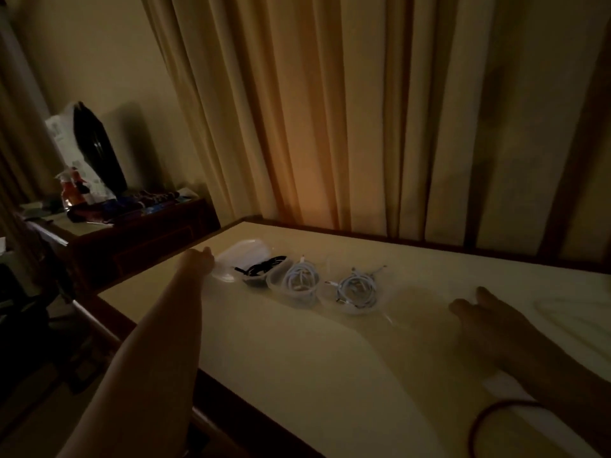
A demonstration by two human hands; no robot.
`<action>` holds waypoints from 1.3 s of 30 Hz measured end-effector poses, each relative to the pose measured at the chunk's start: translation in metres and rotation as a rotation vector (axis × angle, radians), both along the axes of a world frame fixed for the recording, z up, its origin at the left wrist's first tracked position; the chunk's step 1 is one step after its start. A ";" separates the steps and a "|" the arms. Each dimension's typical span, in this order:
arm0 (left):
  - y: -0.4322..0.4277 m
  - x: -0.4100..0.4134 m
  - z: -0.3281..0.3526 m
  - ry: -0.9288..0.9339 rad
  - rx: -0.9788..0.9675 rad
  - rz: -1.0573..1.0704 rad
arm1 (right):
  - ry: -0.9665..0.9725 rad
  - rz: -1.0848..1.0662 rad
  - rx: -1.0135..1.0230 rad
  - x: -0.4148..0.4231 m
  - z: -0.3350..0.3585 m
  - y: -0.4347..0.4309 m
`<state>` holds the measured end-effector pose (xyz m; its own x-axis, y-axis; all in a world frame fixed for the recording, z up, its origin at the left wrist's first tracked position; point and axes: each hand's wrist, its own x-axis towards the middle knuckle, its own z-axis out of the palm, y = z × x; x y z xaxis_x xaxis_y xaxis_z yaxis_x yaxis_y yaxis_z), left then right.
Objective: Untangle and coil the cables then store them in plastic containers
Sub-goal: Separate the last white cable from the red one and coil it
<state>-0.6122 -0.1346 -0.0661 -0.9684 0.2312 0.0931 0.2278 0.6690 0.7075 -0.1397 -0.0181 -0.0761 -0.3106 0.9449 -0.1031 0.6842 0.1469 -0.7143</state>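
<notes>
Three clear plastic containers stand in a row on the pale table (330, 358). The left container (253, 281) holds a coiled black cable (264, 263). The middle container (276, 282) holds a coiled white cable (299, 276). The right container (355, 309) holds another white coil (358, 289). A clear lid (246, 251) lies behind the left container. My left hand (196, 262) reaches to the lid's left edge with fingers curled; whether it grips the lid is unclear in the dim light. My right hand (486, 320) rests flat on the table, fingers apart, to the right of the containers.
Beige curtains (330, 110) hang behind the table. A dark wooden side cabinet (139, 239) at the left carries bottles, bags and clutter. A faint pale cable shape (575, 315) lies at the table's far right. The room is dim.
</notes>
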 end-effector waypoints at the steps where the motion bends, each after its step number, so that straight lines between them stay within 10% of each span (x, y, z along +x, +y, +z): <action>1: -0.001 0.005 0.003 0.062 -0.085 0.004 | 0.026 -0.021 -0.029 0.000 0.002 -0.001; 10: 0.026 0.149 0.036 0.705 0.159 -0.555 | 0.102 -0.020 -0.065 0.007 0.015 -0.014; 17: 0.044 0.352 0.039 0.773 0.313 -1.113 | 0.160 -0.035 0.054 0.059 0.021 -0.015; 24: 0.081 0.473 0.032 0.632 0.078 -1.423 | -0.102 -0.055 0.450 0.208 0.033 -0.015; 29: 0.117 0.538 0.024 0.613 -0.013 -1.450 | -0.408 0.020 0.316 0.284 0.020 -0.011; 39: 0.150 0.580 0.012 0.674 -0.458 -1.423 | -0.252 -0.161 0.325 0.350 0.008 0.008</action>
<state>-0.0322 0.0156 -0.0544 0.2198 0.9735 0.0627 0.9738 -0.2228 0.0451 0.2106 -0.0100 -0.0686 -0.1597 0.9751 0.1537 0.8637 0.2134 -0.4566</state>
